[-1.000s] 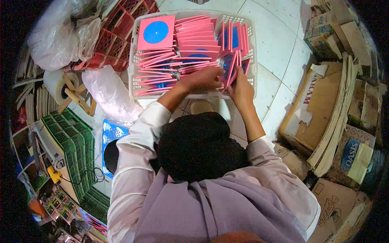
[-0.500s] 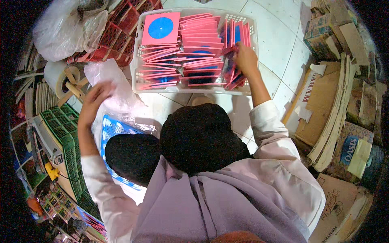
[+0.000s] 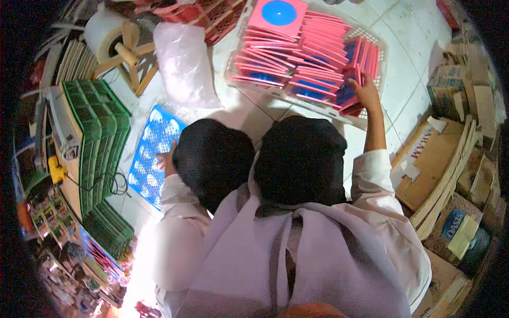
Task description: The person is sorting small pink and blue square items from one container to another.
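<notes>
Upright stacks of thin pink squares with blue circles [image 3: 323, 55] fill a white plastic crate [image 3: 379, 40] ahead of me. One pink square [image 3: 278, 17] lies flat on top at the crate's far left, its round blue face up. My right hand [image 3: 368, 95] reaches into the crate's right side, its thumb and fingers closed on some of the pink squares; how many cannot be made out. Beside my left knee, my left hand [image 3: 167, 160] rests on a blue lattice plastic basket [image 3: 154, 143] with its fingers apart. My knee hides part of that hand and of the basket.
A filled, clear plastic bag [image 3: 185, 66] lies between basket and crate. Green crates [image 3: 101, 138] stand at the left, near a wooden frame [image 3: 127, 55] and a plastic roll [image 3: 108, 34]. Flattened cardboard [image 3: 432, 159] and boxes line the right. Red crates [image 3: 225, 18] stand behind.
My left hand has come down from beside the plastic bag onto the blue basket. My right hand stays at the pink squares. The view has swung left, so the scene sits farther right.
</notes>
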### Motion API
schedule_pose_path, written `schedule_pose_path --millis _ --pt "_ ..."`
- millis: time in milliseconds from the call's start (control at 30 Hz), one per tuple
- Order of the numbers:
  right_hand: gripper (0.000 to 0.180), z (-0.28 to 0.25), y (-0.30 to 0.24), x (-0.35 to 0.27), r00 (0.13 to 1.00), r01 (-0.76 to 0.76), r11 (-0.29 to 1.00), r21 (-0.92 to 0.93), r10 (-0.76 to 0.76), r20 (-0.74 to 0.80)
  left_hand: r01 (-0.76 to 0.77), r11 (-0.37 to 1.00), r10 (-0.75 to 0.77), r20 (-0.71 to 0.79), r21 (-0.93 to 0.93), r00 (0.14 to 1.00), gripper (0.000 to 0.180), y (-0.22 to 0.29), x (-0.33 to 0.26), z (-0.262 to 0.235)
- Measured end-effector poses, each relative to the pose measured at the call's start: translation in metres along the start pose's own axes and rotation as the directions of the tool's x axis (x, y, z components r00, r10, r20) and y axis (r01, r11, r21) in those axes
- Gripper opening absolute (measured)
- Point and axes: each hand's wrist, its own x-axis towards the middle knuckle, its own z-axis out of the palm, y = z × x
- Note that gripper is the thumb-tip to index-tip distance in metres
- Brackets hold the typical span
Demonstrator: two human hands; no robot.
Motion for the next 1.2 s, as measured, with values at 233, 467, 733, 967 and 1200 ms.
schedule_pose_path --millis 233,467,733,967,1200 --pt "0.032 0.037 0.043 0.012 0.991 -0.132 0.972 0.194 0.134 0.002 -0.261 0.930 0.263 -0.029 -0.258 0.964 0.113 -0.014 -0.028 -0.029" --pt "0.036 0.033 -0.035 -0.009 0.987 -0.058 0.888 -0.456 0.120 0.107 -0.606 0.794 0.563 -0.322 -0.046 0.762 0.097 -0.010 -0.009 -0.009" --pt "0.045 -0.015 -0.028 -0.036 0.992 -0.128 0.963 -0.238 0.126 -0.020 -0.862 0.471 0.800 -0.501 0.185 0.330 0.084 0.023 -0.035 -0.050" --pt "0.028 0.001 0.006 -0.012 0.999 -0.007 1.000 0.008 0.007 -0.040 -0.854 0.516 0.791 -0.420 0.070 0.444 0.082 0.090 -0.097 -0.130" --pt "0.024 0.020 -0.024 -0.072 0.956 0.092 0.975 -0.203 -0.144 -0.257 -0.979 -0.200 0.858 -0.487 -0.028 -0.161 0.051 0.154 -0.219 -0.242"
